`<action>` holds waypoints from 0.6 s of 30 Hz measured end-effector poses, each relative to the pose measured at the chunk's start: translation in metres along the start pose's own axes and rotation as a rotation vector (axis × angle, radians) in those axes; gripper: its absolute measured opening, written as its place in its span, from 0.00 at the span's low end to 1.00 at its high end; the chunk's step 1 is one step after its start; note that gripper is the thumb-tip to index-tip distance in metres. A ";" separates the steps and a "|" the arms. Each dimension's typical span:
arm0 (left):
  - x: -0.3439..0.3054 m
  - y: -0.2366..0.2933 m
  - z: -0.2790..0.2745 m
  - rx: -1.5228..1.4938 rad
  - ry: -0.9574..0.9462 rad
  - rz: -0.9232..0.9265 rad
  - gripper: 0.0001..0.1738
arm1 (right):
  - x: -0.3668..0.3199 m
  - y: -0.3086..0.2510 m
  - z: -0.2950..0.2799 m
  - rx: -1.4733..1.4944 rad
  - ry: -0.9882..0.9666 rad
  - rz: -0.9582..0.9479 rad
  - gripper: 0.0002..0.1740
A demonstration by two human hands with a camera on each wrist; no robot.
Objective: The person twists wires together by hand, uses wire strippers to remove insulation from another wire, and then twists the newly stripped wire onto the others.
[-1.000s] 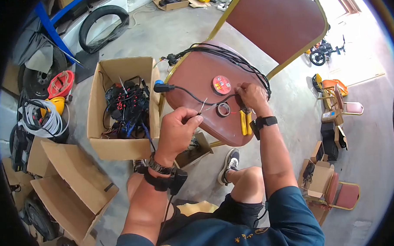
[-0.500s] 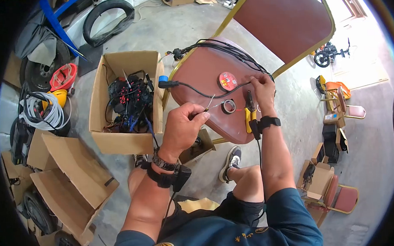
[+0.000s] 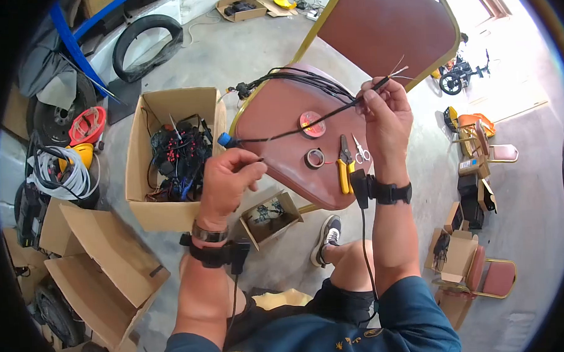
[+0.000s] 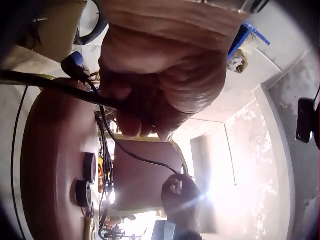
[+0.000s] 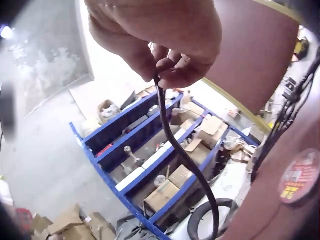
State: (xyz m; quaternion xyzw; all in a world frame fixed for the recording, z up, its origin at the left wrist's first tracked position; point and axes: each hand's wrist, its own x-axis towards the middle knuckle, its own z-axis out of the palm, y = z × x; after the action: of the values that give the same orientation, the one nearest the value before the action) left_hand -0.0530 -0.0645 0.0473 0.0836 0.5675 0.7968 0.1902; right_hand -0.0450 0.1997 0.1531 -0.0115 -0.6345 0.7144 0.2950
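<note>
My right hand (image 3: pixel 389 119) pinches a black cable (image 3: pixel 332 114) just behind its stripped end, where thin bare wires (image 3: pixel 401 72) fan out. That cable runs over the brown chair seat (image 3: pixel 274 117) to a plug with a blue cap (image 3: pixel 225 139). In the right wrist view, the cable (image 5: pixel 187 160) hangs from thumb and fingers. Left of the seat's front edge, my left hand (image 3: pixel 223 184) pinches another black cable (image 4: pixel 50 89), its dark tip poking out at the fingertips. Below the raised cable lie a red-labelled tape roll (image 3: pixel 312 124), a dark tape roll (image 3: pixel 315 157), yellow-handled pliers (image 3: pixel 345 170) and scissors (image 3: pixel 361 153).
A coiled black cable bundle (image 3: pixel 309 77) lies along the seat's back. An open cardboard box (image 3: pixel 165 216) full of wiring stands at the left, a smaller box (image 3: pixel 287 227) below the seat. The chair's backrest (image 3: pixel 389 36) rises behind; blue shelving (image 5: pixel 120 192) stands farther off.
My right hand has lifted the cable's stripped end up off the seat, uncovering the scissors. My left hand has drawn back to the left, away from the tape roll.
</note>
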 end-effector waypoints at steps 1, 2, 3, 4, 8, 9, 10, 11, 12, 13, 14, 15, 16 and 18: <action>-0.001 0.004 -0.007 -0.047 0.001 -0.013 0.06 | -0.006 -0.008 0.005 0.009 -0.030 -0.012 0.15; -0.001 0.008 -0.013 -0.073 0.009 -0.016 0.05 | -0.011 -0.015 0.007 0.018 -0.055 -0.007 0.14; -0.002 0.010 -0.018 -0.081 0.026 -0.003 0.05 | -0.017 -0.022 0.009 0.027 -0.081 -0.001 0.14; -0.003 0.012 -0.022 -0.090 0.044 0.010 0.05 | -0.023 -0.026 0.010 0.038 -0.109 0.005 0.14; -0.008 0.006 -0.031 -0.116 0.103 0.081 0.06 | -0.048 -0.035 0.003 0.054 -0.317 0.046 0.14; -0.009 0.003 -0.029 -0.131 0.118 0.098 0.07 | -0.056 -0.035 0.004 0.007 -0.303 0.047 0.13; -0.009 -0.005 -0.028 -0.200 0.066 0.137 0.07 | -0.065 -0.029 0.003 0.040 -0.308 0.088 0.12; -0.014 -0.004 -0.023 -0.212 0.051 0.100 0.07 | -0.075 -0.021 0.000 0.072 -0.311 0.132 0.11; -0.018 -0.004 -0.014 -0.223 0.036 0.062 0.06 | -0.085 -0.017 0.000 0.126 -0.305 0.228 0.10; -0.021 -0.005 -0.006 -0.235 0.019 0.024 0.06 | -0.095 -0.012 -0.001 0.181 -0.299 0.323 0.09; -0.023 -0.007 0.001 -0.236 -0.033 0.018 0.06 | -0.104 -0.003 -0.001 0.239 -0.322 0.366 0.09; -0.026 -0.010 0.006 -0.238 -0.060 0.020 0.06 | -0.114 0.002 0.000 0.188 -0.277 0.447 0.09; -0.028 -0.014 0.011 -0.238 -0.087 0.018 0.06 | -0.122 0.010 -0.004 0.133 -0.292 0.477 0.09; -0.032 -0.021 0.017 -0.203 -0.106 -0.015 0.07 | -0.133 0.027 -0.015 0.062 -0.310 0.509 0.09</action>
State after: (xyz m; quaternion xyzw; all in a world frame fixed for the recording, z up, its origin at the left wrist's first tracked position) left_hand -0.0130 -0.0564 0.0362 0.1016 0.4736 0.8432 0.2330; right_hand 0.0592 0.1547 0.0777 -0.0520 -0.6264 0.7777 0.0061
